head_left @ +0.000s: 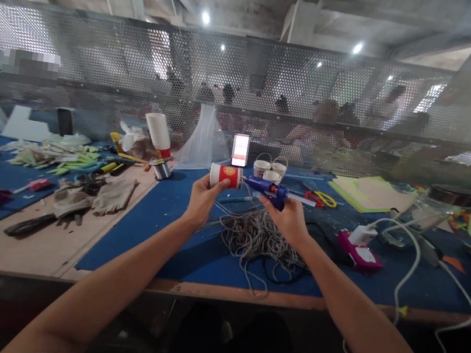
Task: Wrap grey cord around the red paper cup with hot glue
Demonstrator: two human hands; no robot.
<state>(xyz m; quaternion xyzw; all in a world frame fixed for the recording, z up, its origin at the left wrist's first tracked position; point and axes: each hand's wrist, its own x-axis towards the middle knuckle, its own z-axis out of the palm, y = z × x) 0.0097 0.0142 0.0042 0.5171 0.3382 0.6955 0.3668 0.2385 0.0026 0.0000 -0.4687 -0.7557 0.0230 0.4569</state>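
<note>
My left hand is closed around a red and white paper cup, which lies on its side in the air above the table. In my right hand is a blue hot glue gun, its nozzle pointing left at the cup's right end. Whether the nozzle touches the cup I cannot tell. Under the glue gun spreads a tangled heap of grey cord. Just behind it stand several small white cups with thin handles.
Scissors with red and yellow handles and coloured paper lie at the right. A magenta power strip holds a white plug and cable. Stacked paper cups lean at the left, near gloves. A perforated metal screen closes the back.
</note>
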